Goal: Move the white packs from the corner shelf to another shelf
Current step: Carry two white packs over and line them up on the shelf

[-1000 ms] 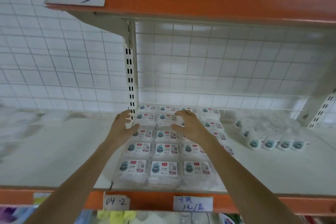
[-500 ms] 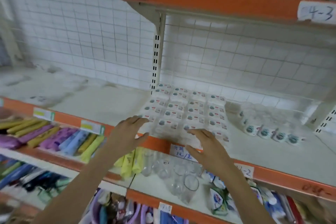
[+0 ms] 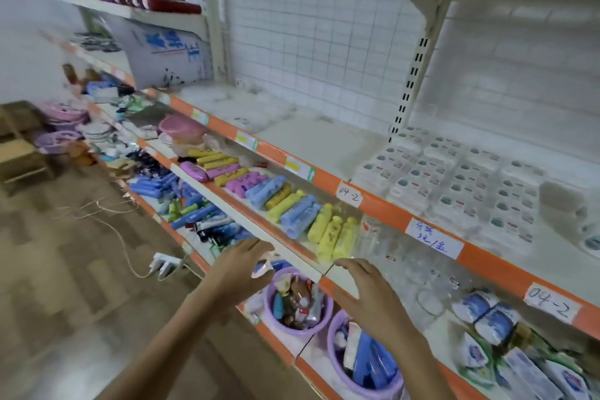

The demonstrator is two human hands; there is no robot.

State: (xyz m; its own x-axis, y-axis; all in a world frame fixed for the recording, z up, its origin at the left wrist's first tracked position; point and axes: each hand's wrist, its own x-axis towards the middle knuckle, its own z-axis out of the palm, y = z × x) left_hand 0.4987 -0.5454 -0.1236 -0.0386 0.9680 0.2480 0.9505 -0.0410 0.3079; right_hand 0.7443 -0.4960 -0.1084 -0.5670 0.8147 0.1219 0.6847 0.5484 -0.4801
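Bare hands, both empty. Left hand [image 3: 240, 269] and right hand [image 3: 370, 295] held low, palms down, fingers loose and spread, holding nothing. Purple tubs [image 3: 298, 308] just below hands. White packs [image 3: 454, 185] up and to right, well apart from fingers, in rows on orange-edged shelf [image 3: 383, 204], rows running back toward tiled wall [image 3: 324, 42]. Right hand nearer packs. More pale packs [image 3: 233, 101], blurry, far left on same shelf near corner; likely next to fetch.

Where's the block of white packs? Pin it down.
In the head view, the white packs lie at right on the orange-edged shelf, just right of the slotted post, above the "04-2" label.
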